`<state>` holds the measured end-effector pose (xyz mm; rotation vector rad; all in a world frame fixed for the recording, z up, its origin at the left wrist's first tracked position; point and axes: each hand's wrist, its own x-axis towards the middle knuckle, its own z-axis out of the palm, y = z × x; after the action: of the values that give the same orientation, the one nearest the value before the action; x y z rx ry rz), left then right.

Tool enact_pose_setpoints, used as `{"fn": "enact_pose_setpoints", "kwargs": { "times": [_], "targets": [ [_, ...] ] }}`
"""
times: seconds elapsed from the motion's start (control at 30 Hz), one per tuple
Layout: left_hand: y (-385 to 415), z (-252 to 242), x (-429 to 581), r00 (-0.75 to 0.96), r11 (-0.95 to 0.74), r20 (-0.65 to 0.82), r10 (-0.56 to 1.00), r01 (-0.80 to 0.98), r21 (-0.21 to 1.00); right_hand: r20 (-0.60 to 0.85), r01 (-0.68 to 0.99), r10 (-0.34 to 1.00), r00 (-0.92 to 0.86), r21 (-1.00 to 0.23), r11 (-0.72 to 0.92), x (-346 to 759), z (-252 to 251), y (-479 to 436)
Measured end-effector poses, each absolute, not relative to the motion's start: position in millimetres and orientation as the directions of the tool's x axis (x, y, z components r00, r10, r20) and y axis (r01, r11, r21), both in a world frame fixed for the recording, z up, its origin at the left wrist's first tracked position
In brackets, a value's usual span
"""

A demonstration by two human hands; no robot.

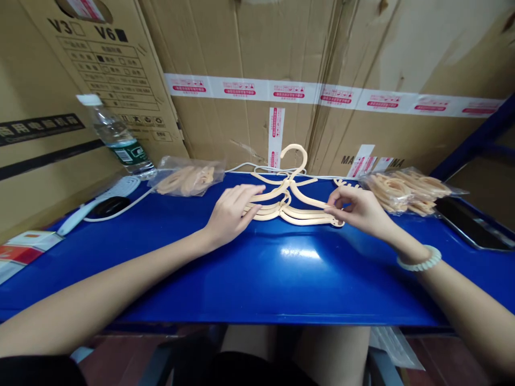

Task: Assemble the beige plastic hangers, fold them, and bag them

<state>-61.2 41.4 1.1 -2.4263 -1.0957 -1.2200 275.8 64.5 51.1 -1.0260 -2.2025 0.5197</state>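
Observation:
A beige clothes hanger (307, 198) with its hook upright is between my two hands. My left hand (233, 212) has its thumb and fingers closed around the hanger's left arm, whose end they hide. At the other side, my right hand (358, 208) pinches the right end of the same hanger between thumb and fingers. Several more beige hangers (303, 219) lie together just under it on the blue table (241, 279). Another beige piece (344, 183) with a notched edge shows behind my right hand, partly covered.
Clear bags of beige hangers lie at left (189, 179) and right (402, 187). Further left are a water bottle (120, 139), a pale blue brush (108, 195) and a black mouse (108, 207). A dark phone-like device (475, 222) lies right. Cardboard boxes (241, 48) stand behind.

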Motion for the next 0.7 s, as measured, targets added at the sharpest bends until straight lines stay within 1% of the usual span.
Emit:
{"fn": "enact_pose_setpoints", "kwargs": {
  "times": [0.17,0.2,0.23,0.27,0.3,0.33,0.4,0.47,0.57,0.63,0.7],
  "targets": [
    [41,-10,-58,0.360,-0.707,0.701,0.615,0.646,0.289,0.227,0.460,0.803,-0.551,-0.720,0.519,283,55,68],
    [40,-11,-57,0.357,-0.703,0.687,0.633,0.637,0.316,0.230,0.455,0.817,-0.528,-0.736,0.501,289,58,72],
    [40,-13,-57,0.357,-0.700,0.673,0.648,0.628,0.341,0.267,0.467,0.839,-0.475,-0.732,0.497,298,59,77],
    [40,-13,-56,0.356,-0.697,0.662,0.659,0.620,0.360,0.329,0.505,0.856,-0.400,-0.700,0.505,307,61,83],
    [40,-14,-56,0.354,-0.695,0.656,0.667,0.613,0.376,0.404,0.571,0.858,-0.318,-0.641,0.513,318,61,89],
    [40,-15,-56,0.350,-0.691,0.651,0.674,0.609,0.389,0.475,0.654,0.842,-0.255,-0.556,0.512,328,61,95],
    [40,-16,-56,0.339,-0.683,0.645,0.685,0.607,0.406,0.555,0.809,0.801,-0.223,-0.354,0.470,348,58,108],
    [41,-17,-56,0.330,-0.675,0.642,0.692,0.611,0.414,0.535,0.881,0.795,-0.286,-0.178,0.437,363,52,119],
    [41,-18,-56,0.320,-0.669,0.643,0.696,0.614,0.419,0.432,0.889,0.797,-0.421,0.022,0.458,372,43,128],
    [40,-18,-56,0.318,-0.664,0.640,0.700,0.619,0.419,0.381,0.873,0.792,-0.478,0.109,0.475,371,39,129],
    [40,-18,-56,0.318,-0.661,0.636,0.703,0.621,0.420,0.353,0.863,0.788,-0.504,0.158,0.481,367,36,128]
  ]
}}
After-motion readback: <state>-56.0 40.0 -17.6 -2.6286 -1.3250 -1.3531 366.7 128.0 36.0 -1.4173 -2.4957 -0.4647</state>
